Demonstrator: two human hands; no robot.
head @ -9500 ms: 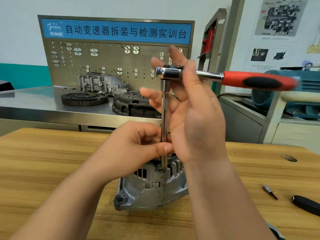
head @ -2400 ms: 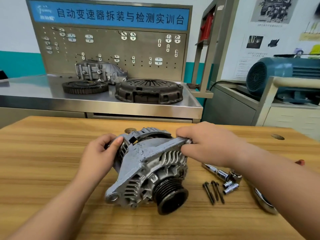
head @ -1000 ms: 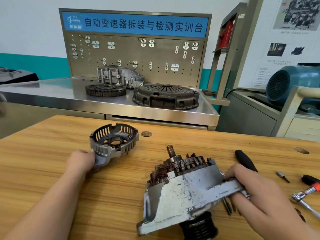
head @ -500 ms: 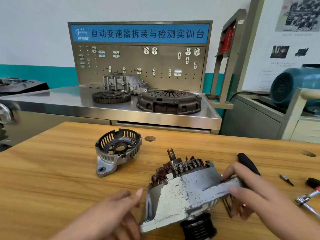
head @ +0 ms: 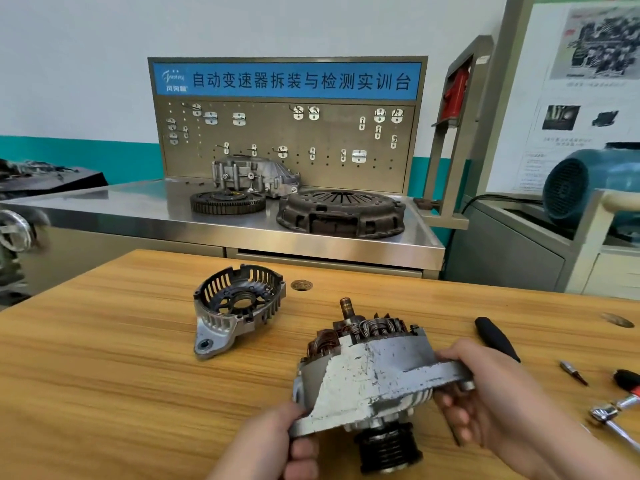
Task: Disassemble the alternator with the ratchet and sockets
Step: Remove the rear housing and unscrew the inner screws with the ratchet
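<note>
The left hand [head: 277,441] grips the lower left mounting ear of the alternator body [head: 367,372], fingers curled under the lug. The right hand [head: 485,386] clasps the long mounting arm on the body's right side, thumb over it and fingers wrapped beneath. Between them the body is held tilted just above the wooden table [head: 104,375], with its pulley [head: 388,448] pointing down toward the person and the open end facing up and away. At that open end the copper windings [head: 370,329] and the bare shaft [head: 345,306] stand exposed. The rear cover [head: 239,306] lies by itself on the table, up and to the left of the body and well apart from it, its hollow side showing. To the body's right a black-handled driver [head: 495,337] lies just beyond the right hand, then a loose bit [head: 573,372], and farther right the ratchet [head: 620,410] at the edge of view, untouched by either hand. I judge the job roughly midway: the case is split and the rear cover is off, but the stator, rotor and pulley all appear to sit in the front half, so those remain to be separated.
</note>
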